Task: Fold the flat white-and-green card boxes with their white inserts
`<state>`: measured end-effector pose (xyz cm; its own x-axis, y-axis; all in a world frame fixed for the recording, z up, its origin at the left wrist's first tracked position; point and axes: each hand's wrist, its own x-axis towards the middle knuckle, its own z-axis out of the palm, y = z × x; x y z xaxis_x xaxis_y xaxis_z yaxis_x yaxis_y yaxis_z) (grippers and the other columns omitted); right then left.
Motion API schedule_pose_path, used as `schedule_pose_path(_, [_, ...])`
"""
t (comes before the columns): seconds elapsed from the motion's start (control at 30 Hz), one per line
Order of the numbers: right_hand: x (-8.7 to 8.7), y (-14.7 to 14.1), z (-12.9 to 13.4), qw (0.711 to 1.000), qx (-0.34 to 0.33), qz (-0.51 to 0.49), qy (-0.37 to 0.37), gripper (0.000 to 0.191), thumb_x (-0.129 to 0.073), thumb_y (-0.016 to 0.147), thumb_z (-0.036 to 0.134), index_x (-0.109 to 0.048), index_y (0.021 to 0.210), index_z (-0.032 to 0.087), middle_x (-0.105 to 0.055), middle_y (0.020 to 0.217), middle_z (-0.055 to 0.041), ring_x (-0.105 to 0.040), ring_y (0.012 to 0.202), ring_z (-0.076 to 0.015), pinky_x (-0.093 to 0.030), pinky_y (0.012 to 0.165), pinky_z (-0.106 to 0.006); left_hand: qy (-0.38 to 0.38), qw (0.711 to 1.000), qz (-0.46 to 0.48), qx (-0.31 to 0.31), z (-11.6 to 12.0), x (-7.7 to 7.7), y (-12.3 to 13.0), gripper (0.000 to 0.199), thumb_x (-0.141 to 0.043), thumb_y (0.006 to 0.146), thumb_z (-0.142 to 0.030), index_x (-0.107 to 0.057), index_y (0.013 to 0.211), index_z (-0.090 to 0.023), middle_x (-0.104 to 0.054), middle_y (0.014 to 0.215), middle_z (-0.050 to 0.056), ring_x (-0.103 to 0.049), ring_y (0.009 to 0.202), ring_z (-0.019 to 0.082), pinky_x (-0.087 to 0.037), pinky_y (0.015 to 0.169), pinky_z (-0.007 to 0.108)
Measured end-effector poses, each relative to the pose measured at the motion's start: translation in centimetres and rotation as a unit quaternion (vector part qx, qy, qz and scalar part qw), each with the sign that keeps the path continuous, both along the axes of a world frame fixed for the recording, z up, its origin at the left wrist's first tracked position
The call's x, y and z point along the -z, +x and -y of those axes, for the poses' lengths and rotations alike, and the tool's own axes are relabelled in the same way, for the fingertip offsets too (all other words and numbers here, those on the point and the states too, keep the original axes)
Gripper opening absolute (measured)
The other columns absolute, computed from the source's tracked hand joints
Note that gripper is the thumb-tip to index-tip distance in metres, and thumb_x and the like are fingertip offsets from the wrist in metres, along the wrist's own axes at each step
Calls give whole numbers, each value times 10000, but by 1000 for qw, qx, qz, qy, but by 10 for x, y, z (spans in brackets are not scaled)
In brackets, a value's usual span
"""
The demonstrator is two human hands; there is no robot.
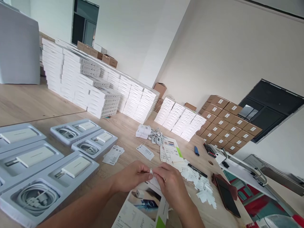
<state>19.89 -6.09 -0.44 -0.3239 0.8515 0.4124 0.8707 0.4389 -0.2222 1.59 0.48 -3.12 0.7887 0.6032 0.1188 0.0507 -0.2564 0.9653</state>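
My left hand [134,175] and my right hand [169,180] meet near the bottom middle, thumbs and fingers pinched together. Between the fingertips shows a small white bit at the upper end of a printed cardboard sleeve [140,210], which carries a photo of a phone and charger and a green corner. My fingers hide most of that end. Another printed sleeve [169,148] lies flat beyond my hands. Left of it are a printed card [145,152] and a small pile of cards [113,155]. White paper scraps [198,182] are scattered to the right.
Grey trays [93,167] with white chargers and coiled cables fill the left. Bundled cables [156,136] lie mid-table. Stacks of white boxes [102,95] line the back; brown cartons [225,126] stand behind. A black marker [197,170], blue lighter-like object [196,150] and phone [228,196] lie right.
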Motion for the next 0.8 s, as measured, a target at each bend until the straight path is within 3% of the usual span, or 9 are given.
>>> schedule_pose_path(0.17, [-5, -3, 4, 1000, -1, 13, -25, 237, -484, 941, 168, -707, 895, 235, -647, 791, -20, -589, 720, -149, -383, 639, -235, 42, 999, -28, -9, 3, -2, 1, 375, -491, 878, -402, -400, 585, -188, -263, 585, -58, -248, 558, 97, -198, 504, 241])
schedule_pose_path(0.33, [-6, -2, 5, 999, -3, 3, -36, 229, -500, 939, 189, -696, 826, 223, -636, 731, -5, -575, 675, -139, -358, 610, -228, 99, 994, -46, -14, 7, -5, -1, 324, -463, 884, -376, -495, 625, -183, -338, 603, -43, -327, 576, 111, -255, 534, 230])
schedule_pose_path(0.5, [-7, -5, 7, 999, 10, 9, -47, 236, -496, 928, 180, -699, 814, 213, -657, 735, -17, -590, 682, -150, -357, 610, -232, 155, 986, -62, -22, 9, -7, 1, 319, -431, 885, -327, -478, 603, -187, -413, 625, -22, -409, 606, 129, -301, 570, 230])
schedule_pose_path(0.67, [-7, -7, 8, 999, 27, 4, -41, 213, -515, 900, 189, -702, 801, 212, -654, 706, -17, -580, 646, -147, -337, 588, -236, 158, 985, -63, -20, 10, -9, 2, 330, -414, 880, -303, -396, 570, -192, -360, 608, -28, -360, 578, 119, -284, 553, 235])
schedule_pose_path(0.8, [-5, -9, 6, 998, 40, 15, -40, 225, -522, 862, 149, -653, 686, 199, -613, 637, -5, -536, 593, -136, -304, 553, -236, 134, 988, -75, -22, 11, -9, 2, 363, -415, 880, -335, -332, 554, -198, -305, 596, -32, -311, 551, 114, -255, 525, 239])
